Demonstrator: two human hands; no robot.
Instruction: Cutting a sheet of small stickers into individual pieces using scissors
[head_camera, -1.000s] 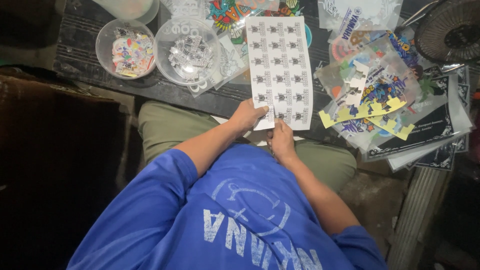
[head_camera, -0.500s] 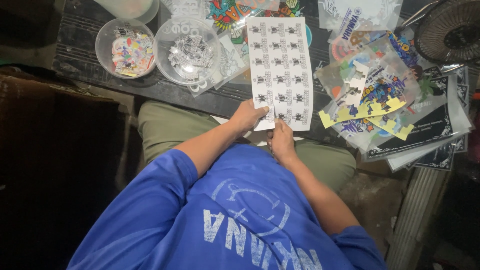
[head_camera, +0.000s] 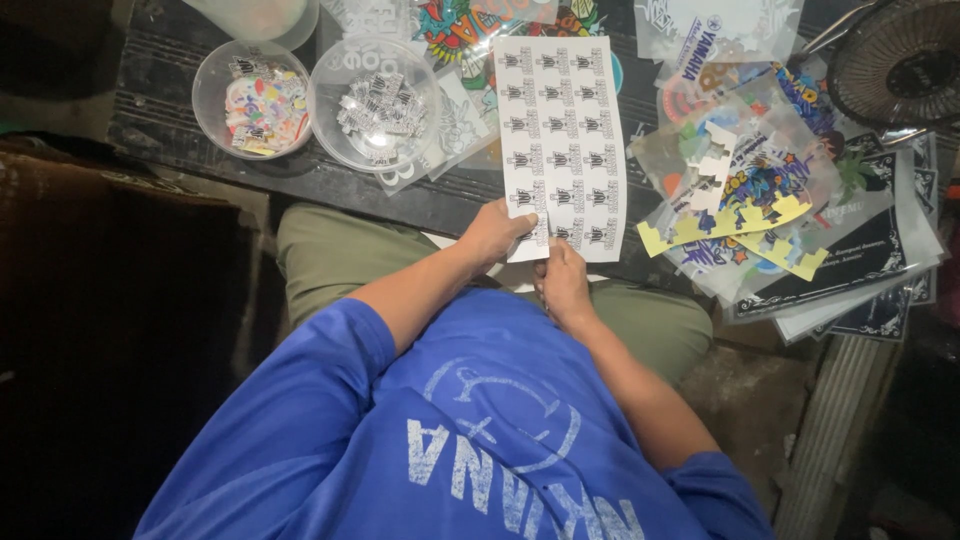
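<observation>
Head view: sticker sheet (head_camera: 563, 140) between both hands' fingers (head_camera: 524, 225).

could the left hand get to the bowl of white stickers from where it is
Probably yes. The left hand holds the sticker sheet's lower edge, and the clear bowl sits just beyond it on the table with nothing between. It would need to let go first.

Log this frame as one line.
left hand: grips sticker sheet | right hand: at sheet's bottom edge | clear bowls: left of sheet
</observation>
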